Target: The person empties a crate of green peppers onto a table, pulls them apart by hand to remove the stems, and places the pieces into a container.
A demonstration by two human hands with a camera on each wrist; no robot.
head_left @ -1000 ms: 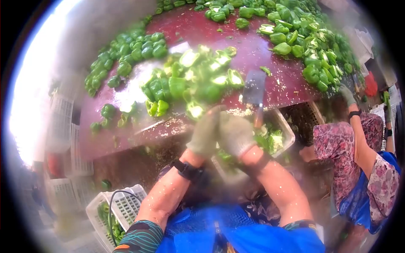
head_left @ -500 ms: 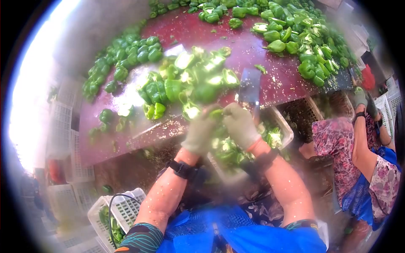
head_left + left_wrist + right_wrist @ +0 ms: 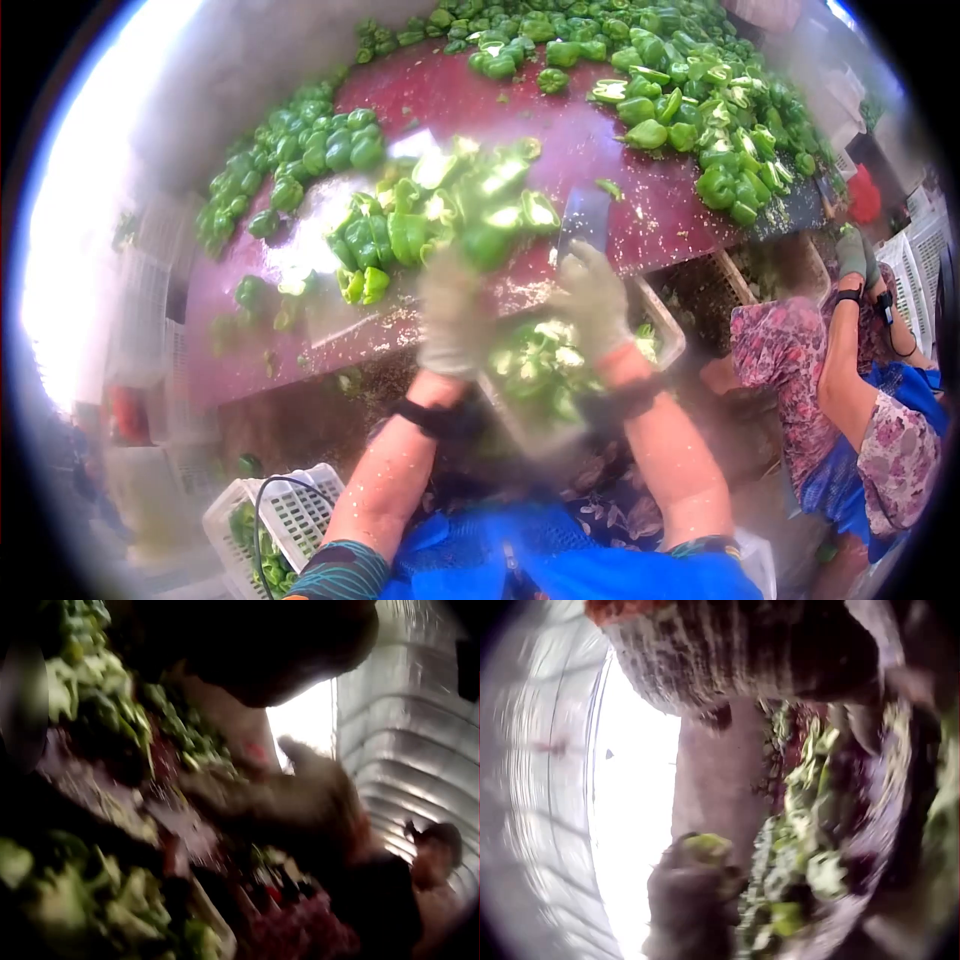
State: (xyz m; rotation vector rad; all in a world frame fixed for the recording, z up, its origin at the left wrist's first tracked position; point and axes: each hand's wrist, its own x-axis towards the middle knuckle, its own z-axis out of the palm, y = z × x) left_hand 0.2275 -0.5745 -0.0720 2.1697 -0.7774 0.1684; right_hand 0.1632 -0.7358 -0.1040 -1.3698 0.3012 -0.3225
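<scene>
Student: What do the hands hold?

Instructor: Both wear pale gloves. The left hand [image 3: 452, 312], blurred in the head view, is at the near edge of the desk [image 3: 440, 85]. In the right wrist view its fingers curl about a piece of green pepper [image 3: 709, 846]; the piece's exact shape is too blurred to tell. The right hand [image 3: 595, 305] grips nothing visible; in the left wrist view its fingers extend and the thumb stands apart.

Student: And the broad-bladed knife [image 3: 585, 215]?

Instructor: Flat on the desk, just beyond the right hand, which hides its handle in the head view.

Student: Where do the other peppers lie?

Instructor: Cut peppers [image 3: 407, 236] form a cluster on the desk beyond the left hand. A heap of mostly whole peppers [image 3: 340, 150] lies farther off to the left; a larger, mixed heap [image 3: 740, 150] extends along the right side. Pale seeds are scattered near the knife.

Student: What is below the hands?

Instructor: A white basket [image 3: 681, 345] containing cut pieces. A perforated white crate [image 3: 300, 515] with more green pieces stands at lower left. At right sits another person in floral trousers [image 3: 775, 385], also gloved.
</scene>
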